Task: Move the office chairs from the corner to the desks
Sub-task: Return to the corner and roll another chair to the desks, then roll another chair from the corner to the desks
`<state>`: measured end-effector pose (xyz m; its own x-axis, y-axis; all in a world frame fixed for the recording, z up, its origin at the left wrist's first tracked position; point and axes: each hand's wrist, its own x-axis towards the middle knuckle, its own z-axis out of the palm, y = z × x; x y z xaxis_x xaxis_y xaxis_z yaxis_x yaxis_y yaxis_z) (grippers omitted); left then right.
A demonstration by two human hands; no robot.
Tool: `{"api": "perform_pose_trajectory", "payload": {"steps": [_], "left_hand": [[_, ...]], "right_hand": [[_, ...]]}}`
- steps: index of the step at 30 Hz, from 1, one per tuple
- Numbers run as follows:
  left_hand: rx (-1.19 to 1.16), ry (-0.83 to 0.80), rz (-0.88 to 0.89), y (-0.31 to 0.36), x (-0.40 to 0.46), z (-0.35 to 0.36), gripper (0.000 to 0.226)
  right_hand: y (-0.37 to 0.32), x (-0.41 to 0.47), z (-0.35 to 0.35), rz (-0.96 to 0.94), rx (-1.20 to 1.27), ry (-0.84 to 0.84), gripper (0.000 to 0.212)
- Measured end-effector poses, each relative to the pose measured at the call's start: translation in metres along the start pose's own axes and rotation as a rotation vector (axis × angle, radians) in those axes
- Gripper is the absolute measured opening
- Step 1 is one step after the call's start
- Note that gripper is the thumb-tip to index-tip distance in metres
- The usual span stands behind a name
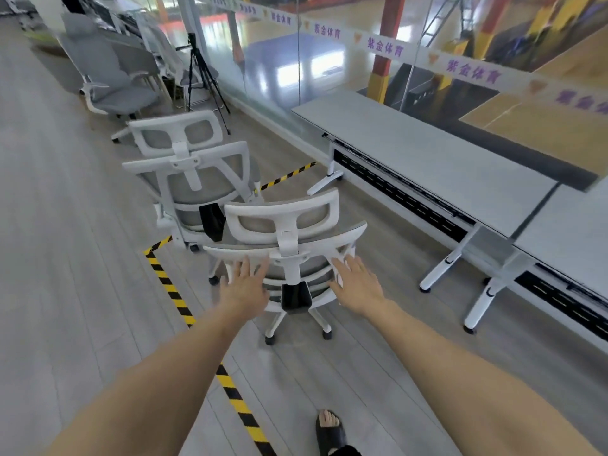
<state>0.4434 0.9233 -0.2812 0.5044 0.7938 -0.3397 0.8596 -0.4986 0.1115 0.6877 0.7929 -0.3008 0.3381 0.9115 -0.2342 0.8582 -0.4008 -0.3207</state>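
Note:
A white-framed office chair (286,222) with grey mesh stands just ahead of me, its back toward me. My left hand (245,286) reaches to the left side of its backrest frame with fingers straight, touching or almost touching it. My right hand (357,284) lies at the right side of the same frame, fingers spread and straight. A second matching chair (187,169) stands right behind it, farther away. A third, darker grey chair (108,83) is at the back left. Long grey desks (427,159) run along the right by the glass wall.
Yellow-black floor tape (171,291) marks a zone under the chairs and runs toward my foot (329,429). A black tripod (200,77) stands by the glass wall (296,60) behind the chairs. The desk legs (441,268) stick out toward the aisle. Grey plank floor spreads left.

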Motion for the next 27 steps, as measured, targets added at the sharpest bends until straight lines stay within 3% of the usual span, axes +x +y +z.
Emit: {"api": "perform_pose_trajectory", "payload": {"steps": [5, 10, 19, 27], "left_hand": [[0.097, 0.124, 0.216, 0.038, -0.04, 0.017, 0.066], [0.137, 0.203, 0.499, 0.124, -0.094, 0.031, 0.063], [0.197, 0.178, 0.904, 0.35, -0.261, 0.087, 0.059], [0.216, 0.106, 1.277, 0.579, -0.51, 0.203, 0.058]], "right_hand": [[0.001, -0.089, -0.001, 0.099, 0.015, 0.142, 0.05], [0.048, -0.205, -0.004, 0.31, 0.031, 0.237, 0.048], [0.172, -0.472, 0.002, 0.689, 0.087, 0.422, 0.044], [0.304, -0.81, 0.031, 1.006, 0.058, 0.566, 0.042]]}}
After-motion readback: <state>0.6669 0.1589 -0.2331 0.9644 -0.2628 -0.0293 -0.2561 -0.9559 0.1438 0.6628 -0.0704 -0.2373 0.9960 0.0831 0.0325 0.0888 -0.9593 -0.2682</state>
